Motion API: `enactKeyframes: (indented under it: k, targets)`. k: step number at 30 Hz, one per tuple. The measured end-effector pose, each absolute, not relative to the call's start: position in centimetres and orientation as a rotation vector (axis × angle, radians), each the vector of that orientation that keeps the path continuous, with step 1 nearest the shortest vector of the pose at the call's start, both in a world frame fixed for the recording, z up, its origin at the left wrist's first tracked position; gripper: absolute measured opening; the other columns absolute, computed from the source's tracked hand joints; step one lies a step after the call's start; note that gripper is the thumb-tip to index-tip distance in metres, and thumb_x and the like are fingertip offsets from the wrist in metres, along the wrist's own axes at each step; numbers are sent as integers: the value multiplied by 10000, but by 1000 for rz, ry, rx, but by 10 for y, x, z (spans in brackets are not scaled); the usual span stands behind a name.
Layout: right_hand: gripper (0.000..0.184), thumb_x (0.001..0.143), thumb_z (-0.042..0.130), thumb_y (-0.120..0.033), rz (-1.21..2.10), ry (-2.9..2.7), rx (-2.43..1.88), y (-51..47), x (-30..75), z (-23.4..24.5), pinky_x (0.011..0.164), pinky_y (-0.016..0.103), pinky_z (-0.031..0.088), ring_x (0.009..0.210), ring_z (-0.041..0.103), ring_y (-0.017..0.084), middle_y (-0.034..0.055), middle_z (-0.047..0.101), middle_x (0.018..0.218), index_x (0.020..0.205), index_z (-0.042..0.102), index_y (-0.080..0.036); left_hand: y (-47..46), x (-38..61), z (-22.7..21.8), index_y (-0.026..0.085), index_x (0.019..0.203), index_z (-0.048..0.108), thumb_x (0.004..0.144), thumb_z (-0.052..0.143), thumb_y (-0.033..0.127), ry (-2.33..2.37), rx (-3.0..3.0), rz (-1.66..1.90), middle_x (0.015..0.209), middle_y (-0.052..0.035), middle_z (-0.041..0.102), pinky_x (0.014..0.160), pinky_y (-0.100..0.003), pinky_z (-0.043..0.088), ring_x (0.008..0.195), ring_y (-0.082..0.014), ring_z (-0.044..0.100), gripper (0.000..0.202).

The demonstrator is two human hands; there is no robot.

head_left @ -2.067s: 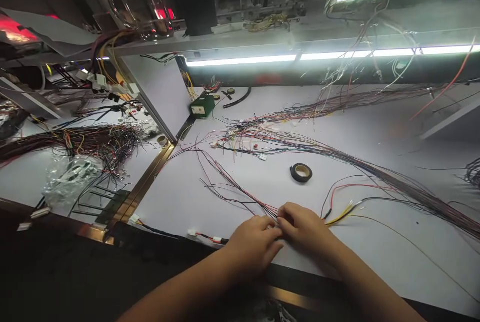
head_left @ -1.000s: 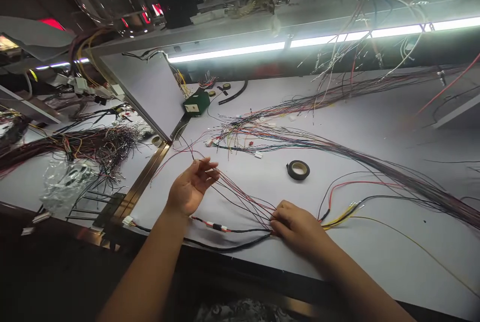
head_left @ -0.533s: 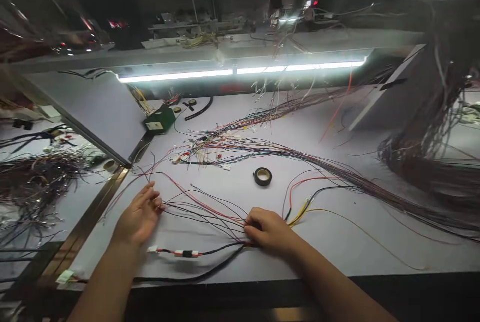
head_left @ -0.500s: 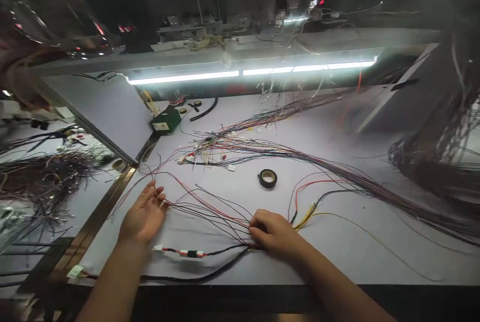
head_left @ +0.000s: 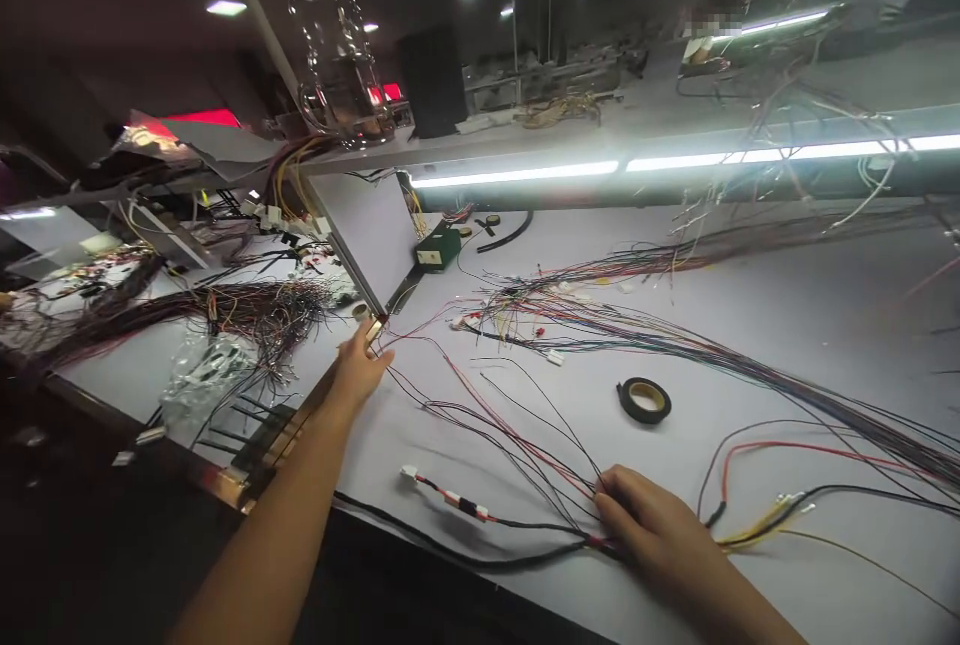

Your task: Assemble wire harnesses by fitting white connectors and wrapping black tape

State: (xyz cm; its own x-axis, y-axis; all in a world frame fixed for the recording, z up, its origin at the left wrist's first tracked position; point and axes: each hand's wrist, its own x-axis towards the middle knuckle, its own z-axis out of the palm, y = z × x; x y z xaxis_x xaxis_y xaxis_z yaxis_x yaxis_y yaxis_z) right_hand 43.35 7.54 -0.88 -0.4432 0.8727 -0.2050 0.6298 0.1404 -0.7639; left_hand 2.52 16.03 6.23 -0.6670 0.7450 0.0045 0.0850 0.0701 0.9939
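My right hand [head_left: 660, 525] is closed in a pinch around a bunch of thin black and red wires [head_left: 517, 450] near the front edge of the table. Those wires fan out leftward from its fingertips. At the far left, my left hand [head_left: 360, 370] reaches to the foot of the upright panel, and the ends of a few thin wires run to its fingers; the grip itself is partly hidden. Below the bunch lies a branch with a white connector [head_left: 409, 473] and black tape. A thick black sleeved cable [head_left: 480, 563] curves along the table edge.
Behind the right hand lies a roll of black tape [head_left: 645, 401]. A long wire bundle [head_left: 675, 335] crosses the table. At the back stands a green box [head_left: 438, 250] beside the white panel [head_left: 375, 235]. More wires [head_left: 285, 315] and a clear plastic bag [head_left: 206, 370] lie on the left.
The view has swung left. My left hand has gone further away and left, towards the panel's foot. My right hand keeps its pinch on the wire bunch.
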Motion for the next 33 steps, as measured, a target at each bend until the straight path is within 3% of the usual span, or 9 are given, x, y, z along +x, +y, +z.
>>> enactKeyframes:
  k: [3, 6, 9, 12, 17, 22, 26, 29, 33]
  targets:
    - [200, 913, 395, -359, 1144, -2104, -1493, 75, 432, -2, 694, 281, 389, 754, 546, 172, 2, 602, 792, 807, 503, -227, 147, 62, 58, 257, 1199, 590, 600, 797, 206, 2054, 1155, 1597, 1210, -72, 493, 845, -297, 424, 1099, -232, 485, 635]
    - [146, 888, 441, -301, 1113, -2072, -1495, 75, 429, 4, 700, 270, 382, 775, 549, 159, 0, 614, 824, 808, 529, -218, 120, 124, 57, 176, 956, 668, 775, 636, 488, 1668, 1229, 998, 844, -51, 610, 627, -278, 417, 713, -171, 541, 362]
    - [109, 869, 471, -263, 1106, -2053, -1485, 76, 429, 8, 692, 256, 376, 777, 550, 146, -6, 620, 830, 811, 549, -214, 92, 181, 57, 155, 846, 666, 786, 570, 602, 1262, 1082, 440, 650, -17, 589, 488, -239, 321, 519, -121, 463, 461]
    - [106, 866, 476, -253, 1099, -2033, -1473, 75, 429, 11, 675, 248, 373, 756, 544, 139, -11, 616, 810, 805, 553, -213, 82, 216, 49, 146, 686, 631, 783, 576, 602, 1192, 1114, 316, 517, 30, 492, 451, -222, 244, 449, -80, 366, 469]
    - [118, 865, 477, -256, 1128, -2038, -1431, 74, 431, 9, 670, 247, 386, 746, 552, 142, -9, 623, 803, 795, 562, -216, 85, 235, 29, 157, 954, 651, 763, 644, 542, 1097, 801, 527, 596, 48, 513, 391, -218, 120, 388, -39, 259, 430]
    - [207, 913, 423, -334, 1190, -2058, -1421, 75, 433, 5, 766, 283, 425, 861, 595, 174, 11, 660, 922, 930, 608, -243, 86, 210, 37, 108, 883, 695, 793, 681, 447, 1031, 756, 885, 661, -29, 612, 440, -179, 328, 498, -64, 466, 351]
    - [309, 915, 411, -403, 1221, -2059, -1497, 74, 436, -3, 881, 326, 426, 1016, 589, 213, 43, 654, 1104, 1132, 573, -254, 92, 150, 47, 138, 909, 684, 842, 653, 248, 1138, 407, 1330, 892, -74, 690, 540, -165, 471, 648, -87, 602, 133]
    - [372, 912, 400, -421, 1233, -2084, -1549, 74, 438, -11, 841, 336, 448, 952, 608, 224, 48, 665, 1022, 1220, 531, -258, 89, 115, 48, 138, 976, 670, 873, 600, 171, 1194, 338, 1432, 914, -83, 698, 629, -180, 531, 721, -105, 646, 129]
    - [413, 910, 410, -433, 1178, -2079, -1580, 72, 437, -17, 801, 329, 466, 883, 612, 213, 41, 653, 957, 1285, 478, -274, 77, 101, 44, 128, 1026, 647, 876, 612, 209, 1180, 394, 1455, 926, -97, 705, 669, -197, 550, 739, -119, 662, 174]
